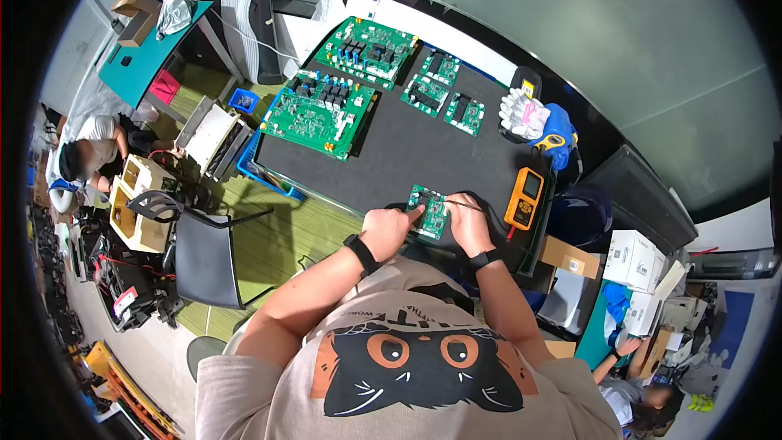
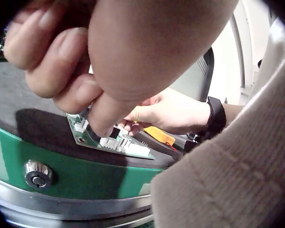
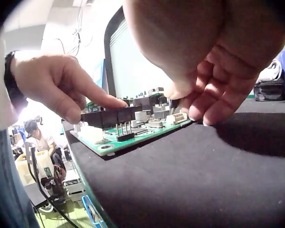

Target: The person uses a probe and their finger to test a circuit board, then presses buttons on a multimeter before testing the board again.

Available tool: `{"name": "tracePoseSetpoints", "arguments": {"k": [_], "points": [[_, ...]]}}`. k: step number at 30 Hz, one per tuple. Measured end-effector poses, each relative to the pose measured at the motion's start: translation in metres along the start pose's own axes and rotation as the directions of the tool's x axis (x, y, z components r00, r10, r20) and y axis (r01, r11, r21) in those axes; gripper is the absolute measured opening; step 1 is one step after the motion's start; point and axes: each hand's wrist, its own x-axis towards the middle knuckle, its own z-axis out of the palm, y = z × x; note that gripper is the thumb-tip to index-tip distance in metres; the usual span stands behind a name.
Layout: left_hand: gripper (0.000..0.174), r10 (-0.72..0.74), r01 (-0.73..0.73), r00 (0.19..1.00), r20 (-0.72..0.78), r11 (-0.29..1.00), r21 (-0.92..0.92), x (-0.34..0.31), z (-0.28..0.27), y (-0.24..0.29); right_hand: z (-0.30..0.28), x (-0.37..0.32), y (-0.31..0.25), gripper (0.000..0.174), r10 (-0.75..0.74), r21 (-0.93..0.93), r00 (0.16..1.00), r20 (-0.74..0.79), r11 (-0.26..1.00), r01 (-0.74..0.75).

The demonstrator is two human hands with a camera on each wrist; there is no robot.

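A small green circuit board lies at the table's near edge, with black blocks and white connectors on it. From its left side my left hand steadies it, the straight index finger pressing on a black block and the thumb at the board's edge. The other left fingers are curled above the table. At the board's right edge, my right hand pinches a thin dark tool, its tip down among the components; most of the tool is hidden by the fingers.
Two large green boards and several small boards lie farther back on the dark mat. An orange meter is to the right, near white gloves and a blue-yellow device. A chair stands left of the table.
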Motion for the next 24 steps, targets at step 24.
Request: {"name": "tracePoseSetpoints", "arguments": {"k": [24], "points": [[0.049,0.038,-0.038,0.999,0.029,0.999,-0.001,-0.0001,-0.0078,-0.0013,-0.0049,-0.0005,-0.0072,0.013,-0.060,-0.026,0.998,0.006,0.998,0.061]]}}
